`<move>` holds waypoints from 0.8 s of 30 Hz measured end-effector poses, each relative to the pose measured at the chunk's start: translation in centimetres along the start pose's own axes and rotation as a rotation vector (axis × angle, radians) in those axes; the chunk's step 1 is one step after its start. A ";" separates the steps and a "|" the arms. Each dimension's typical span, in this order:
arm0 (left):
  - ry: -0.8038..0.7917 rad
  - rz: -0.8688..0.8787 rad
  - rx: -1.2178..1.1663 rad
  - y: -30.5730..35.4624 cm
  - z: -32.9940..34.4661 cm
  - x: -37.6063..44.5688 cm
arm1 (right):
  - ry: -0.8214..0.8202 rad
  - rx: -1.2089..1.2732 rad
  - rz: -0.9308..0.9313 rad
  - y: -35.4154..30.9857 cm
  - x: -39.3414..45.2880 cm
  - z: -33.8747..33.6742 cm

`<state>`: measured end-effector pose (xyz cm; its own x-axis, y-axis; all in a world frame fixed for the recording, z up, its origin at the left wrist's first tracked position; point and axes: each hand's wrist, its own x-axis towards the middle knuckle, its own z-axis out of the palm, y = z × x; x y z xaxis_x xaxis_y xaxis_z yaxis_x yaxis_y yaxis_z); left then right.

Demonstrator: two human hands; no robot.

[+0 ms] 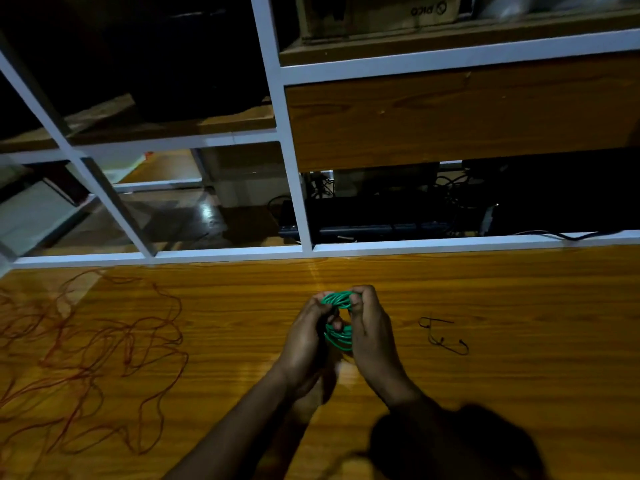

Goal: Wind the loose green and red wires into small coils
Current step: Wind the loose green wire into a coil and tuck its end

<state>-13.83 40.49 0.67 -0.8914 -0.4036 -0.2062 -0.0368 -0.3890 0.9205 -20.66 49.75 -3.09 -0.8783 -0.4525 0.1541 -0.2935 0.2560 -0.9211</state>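
Cardboard box (381,15) on upper shelf, printed brand "PICO" with round logo, seen upside down, no other legible text

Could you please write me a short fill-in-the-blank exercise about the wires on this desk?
1. Both hands, the left hand and the right hand, hold a coil of ____ wire.
2. The loose red wire lies to the person's ____.
3. The desk is made of ____.

Missing words: green; left; wood

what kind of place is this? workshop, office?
Probably an office or lab workstation, dimly lit. A glossy wooden desk backs onto a white-framed partition, with cables and dark equipment behind it, and a cardboard box shelved above.
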 end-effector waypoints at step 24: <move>-0.161 -0.068 0.497 -3.7 1.4 2.1 | 0.083 -0.223 0.113 6.6 -0.3 -6.4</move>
<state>-16.15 42.23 -2.74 -0.9361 -0.2436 -0.2539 -0.2726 0.0459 0.9610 -24.74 57.04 -6.98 -0.9353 -0.3416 0.0920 -0.2598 0.4868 -0.8340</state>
